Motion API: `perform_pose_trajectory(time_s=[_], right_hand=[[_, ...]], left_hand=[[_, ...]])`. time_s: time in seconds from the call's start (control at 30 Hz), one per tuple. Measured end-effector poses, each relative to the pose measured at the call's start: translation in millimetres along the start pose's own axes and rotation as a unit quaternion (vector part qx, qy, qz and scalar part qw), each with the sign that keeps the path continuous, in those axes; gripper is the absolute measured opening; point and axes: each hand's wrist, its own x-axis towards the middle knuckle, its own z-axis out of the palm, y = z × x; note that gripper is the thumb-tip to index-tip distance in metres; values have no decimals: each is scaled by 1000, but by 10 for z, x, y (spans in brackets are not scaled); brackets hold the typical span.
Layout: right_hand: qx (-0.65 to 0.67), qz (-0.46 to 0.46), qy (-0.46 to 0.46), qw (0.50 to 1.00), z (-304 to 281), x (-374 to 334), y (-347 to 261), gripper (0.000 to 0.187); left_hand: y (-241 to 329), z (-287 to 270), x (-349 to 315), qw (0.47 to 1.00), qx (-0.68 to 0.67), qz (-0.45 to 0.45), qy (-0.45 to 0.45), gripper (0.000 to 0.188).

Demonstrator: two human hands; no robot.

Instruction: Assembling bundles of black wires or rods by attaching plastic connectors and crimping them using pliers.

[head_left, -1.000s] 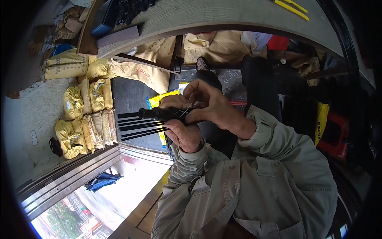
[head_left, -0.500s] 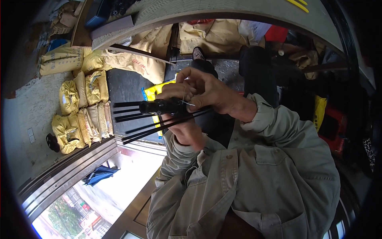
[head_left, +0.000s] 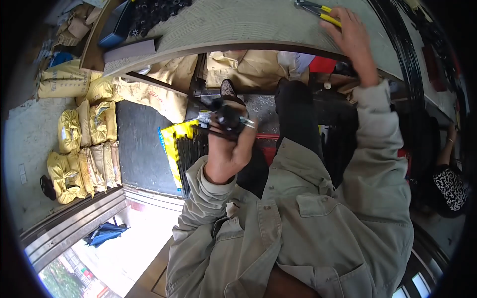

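My left hand (head_left: 230, 149) is closed round a black hub (head_left: 229, 118) with thin black rods, held above my lap. The hub's end faces up, and short pale wire ends (head_left: 247, 121) stick out beside my thumb. Motion smears some of the rods. On the bench, cutting pliers (head_left: 325, 16) with yellow handles lie with their dark jaws pointing left. Over the handle ends is my right hand (head_left: 352, 37), its thumb and fingers closing on them; the handle tips are hidden under the fingers.
The bench (head_left: 238, 25) curves across the top, with a heap of small black parts (head_left: 154, 12) and a blue box (head_left: 117, 25) at its left. More black rods (head_left: 191, 154) lie by a yellow bag (head_left: 171, 144). Packed sacks (head_left: 87, 149) stand along the left wall. Another person's arm (head_left: 448, 141) shows far right.
My right hand has left the wire at the hub and reached up to the pliers on the bench. My left hand keeps the hub, now turned end up. The view has shifted.
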Motion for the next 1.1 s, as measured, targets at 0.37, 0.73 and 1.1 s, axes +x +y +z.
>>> perform_pose_trajectory(time_s=[0.37, 0.73, 1.1], right_hand=[[415, 244, -204, 852, -337, -188, -423, 16], [-147, -316, 147, 926, -928, -480, -1392, 22], [-88, -158, 155, 971, -536, -1130, -1712, 21]], left_hand=[[-24, -158, -139, 996, 38, 45, -69, 16], [-57, -139, -182, 991, 61, 109, -43, 18], [-45, -110, -293, 997, -8, 76, -12, 18]])
